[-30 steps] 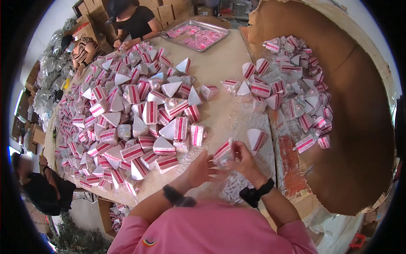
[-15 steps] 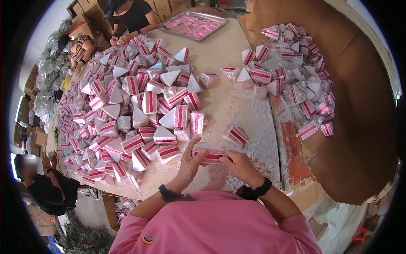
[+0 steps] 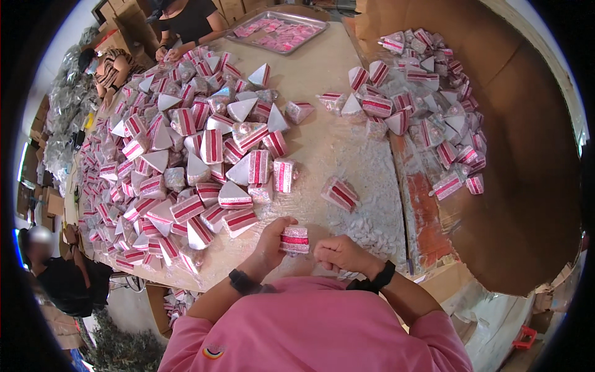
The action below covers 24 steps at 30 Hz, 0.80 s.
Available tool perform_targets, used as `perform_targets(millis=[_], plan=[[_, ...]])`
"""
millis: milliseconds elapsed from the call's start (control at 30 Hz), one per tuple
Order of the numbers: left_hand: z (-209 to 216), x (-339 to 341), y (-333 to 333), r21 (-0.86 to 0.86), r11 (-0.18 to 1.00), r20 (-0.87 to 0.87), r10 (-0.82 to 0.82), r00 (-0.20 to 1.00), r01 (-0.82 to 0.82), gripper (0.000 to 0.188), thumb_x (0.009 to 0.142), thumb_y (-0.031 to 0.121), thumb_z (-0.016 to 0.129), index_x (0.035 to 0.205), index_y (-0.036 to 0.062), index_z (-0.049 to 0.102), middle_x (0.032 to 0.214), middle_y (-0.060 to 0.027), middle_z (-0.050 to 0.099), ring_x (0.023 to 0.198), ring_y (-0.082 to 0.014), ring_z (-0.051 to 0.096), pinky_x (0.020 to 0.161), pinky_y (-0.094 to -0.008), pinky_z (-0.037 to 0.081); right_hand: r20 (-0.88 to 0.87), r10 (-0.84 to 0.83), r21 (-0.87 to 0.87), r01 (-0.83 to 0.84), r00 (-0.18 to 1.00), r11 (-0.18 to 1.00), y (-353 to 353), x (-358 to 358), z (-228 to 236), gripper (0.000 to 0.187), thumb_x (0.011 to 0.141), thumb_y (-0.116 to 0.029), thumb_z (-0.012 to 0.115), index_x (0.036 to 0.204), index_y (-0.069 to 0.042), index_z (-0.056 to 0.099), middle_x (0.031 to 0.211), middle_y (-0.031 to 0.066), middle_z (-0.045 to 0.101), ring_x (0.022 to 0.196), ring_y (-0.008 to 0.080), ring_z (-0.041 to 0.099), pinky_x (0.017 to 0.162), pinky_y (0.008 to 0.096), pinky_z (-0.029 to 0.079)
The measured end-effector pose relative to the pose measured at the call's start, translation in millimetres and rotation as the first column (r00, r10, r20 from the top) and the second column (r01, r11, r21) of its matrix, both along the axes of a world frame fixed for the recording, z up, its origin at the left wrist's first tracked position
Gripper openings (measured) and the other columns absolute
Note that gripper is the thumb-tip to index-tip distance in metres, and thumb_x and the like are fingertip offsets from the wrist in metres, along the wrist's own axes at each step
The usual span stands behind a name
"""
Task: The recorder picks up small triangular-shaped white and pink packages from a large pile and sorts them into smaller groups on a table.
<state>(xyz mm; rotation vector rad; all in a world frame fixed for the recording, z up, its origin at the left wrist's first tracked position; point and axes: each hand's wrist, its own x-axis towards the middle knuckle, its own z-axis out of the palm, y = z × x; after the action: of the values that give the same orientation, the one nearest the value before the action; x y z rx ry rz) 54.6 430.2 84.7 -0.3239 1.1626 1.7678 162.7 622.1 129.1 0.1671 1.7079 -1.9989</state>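
Note:
My left hand [image 3: 270,244] grips a toy cake slice [image 3: 294,240], pink and white with a dark pink middle band, its layered side facing up. A short gap to the right, my right hand [image 3: 347,254] is closed, its fingers curled toward the slice; anything inside it is hidden. Beyond my hands a single wrapped cake slice [image 3: 341,193] lies on the table. A large heap of similar slices [image 3: 211,147] spreads to the left, many in clear film and some with white triangular faces up.
A second pile of slices [image 3: 427,133] rests on brown cardboard [image 3: 514,155] at the right. White crumbs [image 3: 365,232] litter the table [image 3: 313,152] near my right hand. A metal tray [image 3: 319,30] of pink pieces stands at the far edge. Three other people sit around the table's left and far sides.
The slice has turned and moved slightly nearer to me in my left hand. My right hand has come off its right end and curled closed.

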Motion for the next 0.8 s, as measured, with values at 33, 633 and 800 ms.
perform_targets(millis=[33, 633, 800], plan=[[-5.1, 0.3, -0.7, -0.004, 1.000, -0.022, 0.006, 1.000, -0.006, 0.025, 0.088, 0.024, 0.051, 0.104, 0.0047, 0.052, 0.096, -0.0126, 0.062, 0.080, -0.0237, 0.064, 0.070, -0.0358, 0.053, -0.025, -0.050, -0.054, 0.049, 0.998, 0.997, 5.3, -0.7, -1.0, 0.012, 0.089, -0.015, 0.054, 0.088, -0.004, 0.058, 0.069, 0.0017, 0.058, 0.059, 0.0069, 0.052, 0.054, 0.0219, 0.043], [4.6, -23.2, -19.0, -0.304, 0.925, -0.597, -0.373, 0.710, 0.230, 0.068, 0.085, 0.035, 0.062, 0.137, 0.0050, 0.030, 0.108, -0.0122, 0.058, 0.103, -0.0207, 0.053, 0.090, -0.0327, 0.041, -0.445, -0.062, 0.751, 0.411, 0.893, 0.516, 78.1, -22.2, -53.9, 0.018, 0.078, -0.012, 0.053, 0.073, 0.005, 0.054, 0.072, 0.0213, 0.057, 0.068, 0.0363, 0.057, 0.061, 0.0401, 0.045], [38.0, -28.1, 0.7, -0.333, 0.817, -0.594, -0.569, 0.569, 0.470, 0.091, 0.080, 0.033, 0.068, 0.145, 0.0067, 0.010, 0.132, -0.0191, 0.041, 0.125, -0.0276, 0.038, 0.103, -0.0383, 0.030, -0.439, 0.002, 0.577, 0.281, 0.898, 0.767, 58.2, -8.9, -16.3, 0.019, 0.079, -0.014, 0.049, 0.074, 0.003, 0.054, 0.072, 0.0240, 0.055, 0.067, 0.0403, 0.055, 0.059, 0.0414, 0.044]])
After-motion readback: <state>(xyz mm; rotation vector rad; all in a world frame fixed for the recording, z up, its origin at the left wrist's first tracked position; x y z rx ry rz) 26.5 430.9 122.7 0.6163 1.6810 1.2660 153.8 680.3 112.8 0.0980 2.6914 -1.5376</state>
